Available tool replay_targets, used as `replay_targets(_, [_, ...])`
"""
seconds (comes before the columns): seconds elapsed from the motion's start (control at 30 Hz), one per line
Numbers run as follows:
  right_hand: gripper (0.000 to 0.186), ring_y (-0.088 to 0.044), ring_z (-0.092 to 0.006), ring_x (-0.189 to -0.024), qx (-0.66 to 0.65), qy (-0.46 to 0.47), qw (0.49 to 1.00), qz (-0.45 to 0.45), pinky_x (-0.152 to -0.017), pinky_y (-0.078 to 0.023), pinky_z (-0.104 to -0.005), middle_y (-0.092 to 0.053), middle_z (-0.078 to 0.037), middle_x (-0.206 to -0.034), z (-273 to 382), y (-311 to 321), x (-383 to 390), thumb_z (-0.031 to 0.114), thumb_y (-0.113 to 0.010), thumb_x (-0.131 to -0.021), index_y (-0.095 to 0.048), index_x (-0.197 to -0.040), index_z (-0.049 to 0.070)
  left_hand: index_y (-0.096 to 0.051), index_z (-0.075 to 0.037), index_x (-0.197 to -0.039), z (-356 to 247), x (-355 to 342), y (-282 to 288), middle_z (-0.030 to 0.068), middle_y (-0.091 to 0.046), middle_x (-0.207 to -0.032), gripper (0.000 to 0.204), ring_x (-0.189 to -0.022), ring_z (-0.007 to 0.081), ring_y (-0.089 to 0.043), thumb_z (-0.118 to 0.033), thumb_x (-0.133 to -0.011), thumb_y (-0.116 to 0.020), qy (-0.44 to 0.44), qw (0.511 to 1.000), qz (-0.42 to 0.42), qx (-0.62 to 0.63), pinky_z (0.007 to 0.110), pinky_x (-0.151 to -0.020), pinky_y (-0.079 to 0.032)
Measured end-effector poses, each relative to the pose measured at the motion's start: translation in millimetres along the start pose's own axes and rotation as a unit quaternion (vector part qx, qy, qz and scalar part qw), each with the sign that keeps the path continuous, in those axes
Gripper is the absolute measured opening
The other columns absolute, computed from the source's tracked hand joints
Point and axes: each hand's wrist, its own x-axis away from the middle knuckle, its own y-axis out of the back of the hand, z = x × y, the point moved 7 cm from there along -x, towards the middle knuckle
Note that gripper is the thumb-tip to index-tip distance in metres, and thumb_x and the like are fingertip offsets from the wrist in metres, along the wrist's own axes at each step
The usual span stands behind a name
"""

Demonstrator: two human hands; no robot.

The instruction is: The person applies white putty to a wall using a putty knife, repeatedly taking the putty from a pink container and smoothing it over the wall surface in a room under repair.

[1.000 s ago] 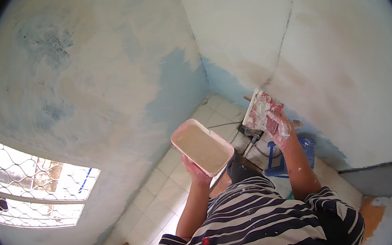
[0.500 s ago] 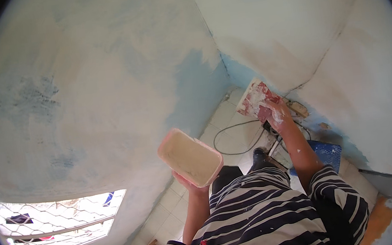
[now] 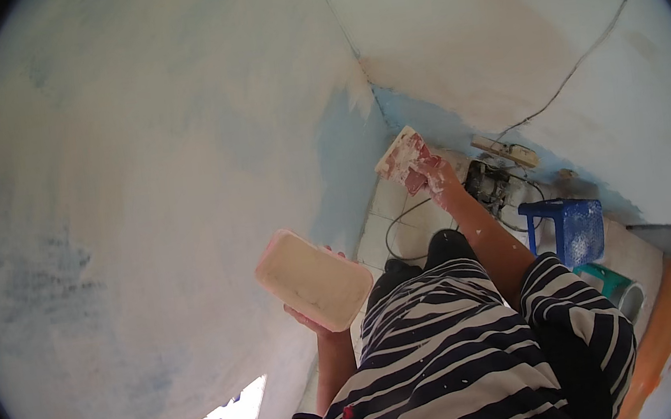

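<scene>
Trowel (image 3: 402, 157) shifted nearer the corner (image 3: 378, 107), just ahead of right fingers (image 3: 433, 172) curled tight on it, tray (image 3: 262, 269) above left fingers (image 3: 305, 319) wrapping its sides; looks mid-skim, next stroke calls for flat, even pressure.

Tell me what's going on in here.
A person in a striped shirt has a shallow tray of pale paste in the left hand. The right hand grips a paste-smeared red trowel. The walls are coated unevenly, with blue patches showing near the corner. A blue stool is off to the right.
</scene>
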Motion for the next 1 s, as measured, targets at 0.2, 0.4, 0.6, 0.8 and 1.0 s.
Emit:
replay_targets(0.2, [0.025, -0.064, -0.016, -0.078, 0.109, 0.06, 0.99, -0.067, -0.067, -0.05, -0.0301, -0.064, -0.004, -0.091, -69.5, 41.2, -68.5, 0.014, -0.071, -0.084, -0.059, -0.103, 0.002, -0.03, -0.019, -0.147, -3.0, -18.6, 27.0, 0.0179, -0.041, -0.142, 0.095, -0.123, 0.0417, -0.046, -0.074, -0.074, -0.056, 0.077, 0.991, -0.001, 0.112, 0.064, -0.101, -0.035])
replay_targets(0.4, [0.019, -0.057, -0.0148, -0.06, 0.353, 0.151, 0.921, -0.068, -0.055, -0.044, -0.0326, -0.061, -0.005, -0.07, -62.4, -27.3, -190.1, 0.019, -0.058, -0.092, -0.06, -0.086, 0.001, -0.029, -0.017, -0.147, -33.6, -25.5, 73.1, 0.0167, -0.037, -0.145, 0.097, -0.127, 0.042, -0.043, -0.073, -0.073, -0.059, 0.063, 0.988, -0.097, 0.104, 0.064, -0.106, -0.031])
replay_targets(0.6, [0.029, -0.055, -0.025, -0.052, 0.427, 0.317, 0.808, -0.255, -0.055, -0.045, -0.0383, -0.06, -0.015, -0.064, -35.5, -31.4, -262.9, 0.016, -0.05, -0.095, -0.063, -0.12, 0.008, -0.03, -0.019, -0.146, -15.1, -27.4, 97.1, 0.0094, -0.041, -0.142, 0.071, -0.125, 0.0314, -0.046, -0.055, -0.089, -0.054, 0.082, 0.973, -0.195, 0.088, 0.059, -0.107, -0.032])
replay_targets(0.8, [0.065, -0.056, -0.0348, -0.068, 0.582, 0.313, 0.749, -0.05, -0.067, -0.046, -0.0453, -0.059, -0.018, -0.076, -136.9, -86.0, -206.4, 0.005, -0.05, -0.091, -0.026, -0.15, 0.014, -0.033, -0.024, -0.144, -19.0, -28.4, 109.0, 0.0057, -0.043, -0.142, 0.061, -0.127, 0.0311, -0.044, -0.052, -0.093, -0.049, 0.087, 0.966, -0.241, 0.028, 0.059, -0.107, -0.031])
replay_targets(1.0, [0.028, -0.066, -0.0301, -0.074, 0.531, 0.153, 0.821, -0.146, -0.065, -0.05, -0.0397, -0.065, -0.02, -0.082, -89.2, -1.1, -230.7, 0.019, -0.051, -0.096, -0.062, -0.119, 0.006, -0.033, -0.022, -0.144, -24.8, -42.6, 108.4, 0.0062, -0.045, -0.138, 0.064, -0.119, 0.0309, -0.05, -0.054, -0.091, -0.05, 0.105, 0.967, -0.229, 0.019, 0.06, -0.105, -0.032])
